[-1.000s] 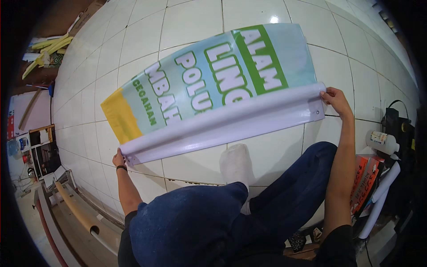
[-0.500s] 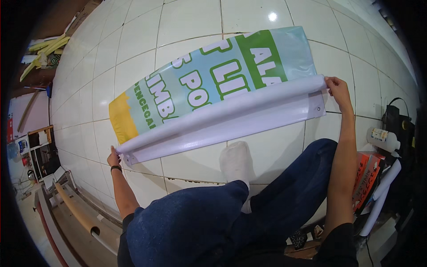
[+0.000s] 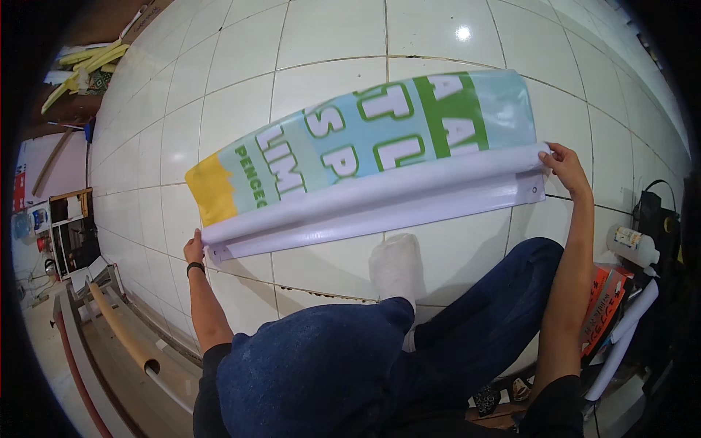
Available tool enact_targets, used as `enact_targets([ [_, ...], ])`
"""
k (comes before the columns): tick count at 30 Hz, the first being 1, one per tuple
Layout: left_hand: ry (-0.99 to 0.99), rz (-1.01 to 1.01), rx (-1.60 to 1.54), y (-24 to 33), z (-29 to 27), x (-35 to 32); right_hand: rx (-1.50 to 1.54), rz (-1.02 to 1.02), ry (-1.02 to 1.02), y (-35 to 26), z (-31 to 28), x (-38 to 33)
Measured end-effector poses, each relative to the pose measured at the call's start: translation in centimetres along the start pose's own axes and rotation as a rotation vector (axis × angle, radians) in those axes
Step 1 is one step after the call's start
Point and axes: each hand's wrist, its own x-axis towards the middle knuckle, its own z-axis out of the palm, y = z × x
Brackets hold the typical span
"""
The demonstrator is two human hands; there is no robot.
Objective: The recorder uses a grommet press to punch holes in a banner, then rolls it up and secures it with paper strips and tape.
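Observation:
A long vinyl banner [image 3: 321, 142] lies across the tiled floor in front of me, printed in light blue, green and yellow with large pale lettering. Its far edge bulges in a loose curve. Along the near side the plain white back is turned up into a rounded roll [image 3: 365, 184], and a flat white hem [image 3: 380, 223] with an eyelet at each end lies below it. My left hand [image 3: 194, 248] pinches the left end of the roll. The right end is gripped between the thumb and fingers of my right hand [image 3: 568, 169].
My socked foot [image 3: 395, 266] rests just short of the hem. At right stand a plastic bottle [image 3: 632, 247], a black bag [image 3: 656, 217], a red box [image 3: 604, 299] and white paper rolls [image 3: 621, 339]. A cardboard tube [image 3: 120, 321] lies at lower left, beside a metal frame [image 3: 73, 358].
The banner's far edge and lettering have shifted toward me, and some letters now disappear under the white roll. My right hand has come nearer; both hands still hold the ends.

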Motion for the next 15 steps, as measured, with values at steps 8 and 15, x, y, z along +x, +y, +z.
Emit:
enact_targets([
  [8,-0.127,-0.115,-0.199,-0.7,-0.6,-1.2,0.019,-0.026,-0.115,1.9,-0.8,-0.6],
  [15,-0.127,-0.048,-0.311,-0.6,0.2,-1.6,0.131,0.025,-0.196,1.8,-1.3,-0.7],
])
